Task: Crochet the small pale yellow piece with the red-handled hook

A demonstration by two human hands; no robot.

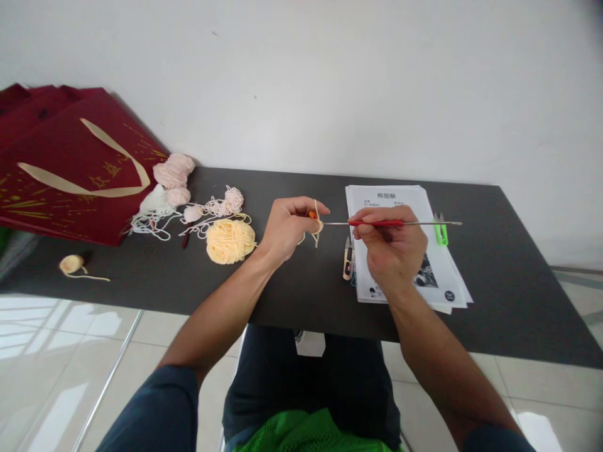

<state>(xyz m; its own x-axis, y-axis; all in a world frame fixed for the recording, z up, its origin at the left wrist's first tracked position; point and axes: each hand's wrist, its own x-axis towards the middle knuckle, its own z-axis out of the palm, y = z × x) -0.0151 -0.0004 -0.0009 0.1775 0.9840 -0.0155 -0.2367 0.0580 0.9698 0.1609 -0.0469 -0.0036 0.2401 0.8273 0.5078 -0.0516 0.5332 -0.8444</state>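
Note:
My left hand [288, 227] is closed, pinching a small orange and yellow crochet piece [315, 226], with a strand of yellow yarn looped over its index finger. My right hand [392, 246] is closed round a crochet hook with a red handle [384, 223]; the metal tip points left into the piece. A loose ball of yellow yarn [230, 241] lies on the dark table [509, 263] just left of my left hand, its strand running to the work.
Printed instruction sheets [400, 199] lie under my right hand, green thread snips [441, 231] on their right side, and a small tool [347, 258] at their left edge. Pink and white yarn [172, 182] sits by red gift bags [70, 163]. A small yarn scrap [71, 264] lies far left.

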